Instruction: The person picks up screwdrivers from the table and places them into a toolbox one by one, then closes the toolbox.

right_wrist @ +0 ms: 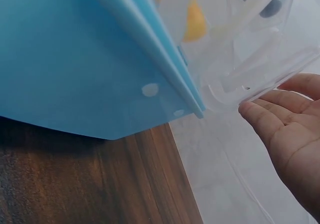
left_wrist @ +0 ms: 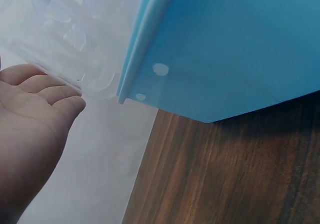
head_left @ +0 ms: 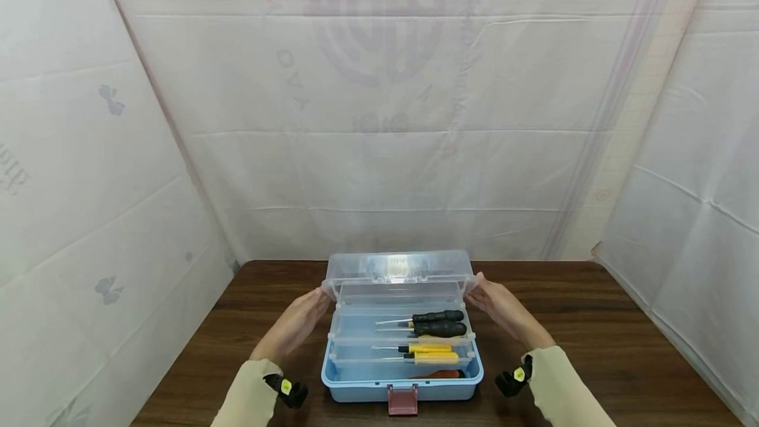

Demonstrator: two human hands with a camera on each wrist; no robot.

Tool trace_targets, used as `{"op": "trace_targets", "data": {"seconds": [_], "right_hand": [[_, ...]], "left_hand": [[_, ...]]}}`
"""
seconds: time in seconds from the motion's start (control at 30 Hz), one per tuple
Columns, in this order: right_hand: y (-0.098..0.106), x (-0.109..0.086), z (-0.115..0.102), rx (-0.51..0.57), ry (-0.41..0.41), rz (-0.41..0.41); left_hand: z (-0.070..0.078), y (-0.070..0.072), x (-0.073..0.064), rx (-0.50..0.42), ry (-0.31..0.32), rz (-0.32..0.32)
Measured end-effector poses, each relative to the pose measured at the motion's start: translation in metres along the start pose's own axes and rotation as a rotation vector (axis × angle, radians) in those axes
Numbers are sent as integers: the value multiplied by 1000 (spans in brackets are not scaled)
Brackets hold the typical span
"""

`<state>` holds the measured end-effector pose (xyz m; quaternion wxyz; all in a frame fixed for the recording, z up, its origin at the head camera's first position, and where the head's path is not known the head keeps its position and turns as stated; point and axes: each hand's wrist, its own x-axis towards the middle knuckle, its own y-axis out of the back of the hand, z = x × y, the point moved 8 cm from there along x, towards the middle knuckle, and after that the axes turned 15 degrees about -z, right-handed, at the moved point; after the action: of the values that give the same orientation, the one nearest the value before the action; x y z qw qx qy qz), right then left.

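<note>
A light blue toolbox (head_left: pixel 350 393) stands on the table with its clear lid (head_left: pixel 367 267) raised at the back. Its clear trays hold black-handled screwdrivers (head_left: pixel 439 329) and yellow-handled screwdrivers (head_left: pixel 435 358). A red-handled tool (head_left: pixel 445 374) lies lower in the box, partly hidden. At the lid's left side, my left hand (head_left: pixel 301 321) touches the clear plastic with extended fingers (left_wrist: pixel 52 89). My right hand (head_left: pixel 504 308) touches the opposite side likewise, its fingers (right_wrist: pixel 272 108) fairly straight. In the head view, both thumbs are hard to make out.
The dark wooden table (head_left: pixel 593 348) extends to both sides of the box. Whitish sheets (head_left: pixel 379 170) hang behind and at the sides. A dusty pink latch (head_left: pixel 402 400) hangs down at the box's front.
</note>
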<state>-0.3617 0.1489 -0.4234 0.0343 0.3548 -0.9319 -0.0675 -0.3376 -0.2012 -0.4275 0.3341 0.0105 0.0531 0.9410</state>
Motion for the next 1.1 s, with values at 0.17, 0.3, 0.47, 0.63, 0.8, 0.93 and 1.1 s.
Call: {"op": "trace_targets", "data": {"seconds": [0.17, 0.3, 0.47, 0.63, 0.8, 0.93, 1.1], "right_hand": [[-3, -3, 0, -6, -15, 30], [-8, -6, -2, -15, -14, 35], [-12, -9, -2, -18, -2, 32], [-15, -11, 1, -24, -8, 23], [-15, -15, 5, 4, -34, 41], [-16, -18, 7, 8, -45, 52], [-20, -20, 10, 18, -36, 44]], "left_hand": [[-1, -4, -4, -22, -1, -5], [-2, -6, -6, -36, -14, 4], [-3, -8, -9, -48, -19, 16], [-4, -12, -12, -41, -11, 23], [-5, -14, -14, -41, -17, 48], [-4, -16, -14, -42, -36, 44], [-7, -18, -17, -50, -33, 56]]}}
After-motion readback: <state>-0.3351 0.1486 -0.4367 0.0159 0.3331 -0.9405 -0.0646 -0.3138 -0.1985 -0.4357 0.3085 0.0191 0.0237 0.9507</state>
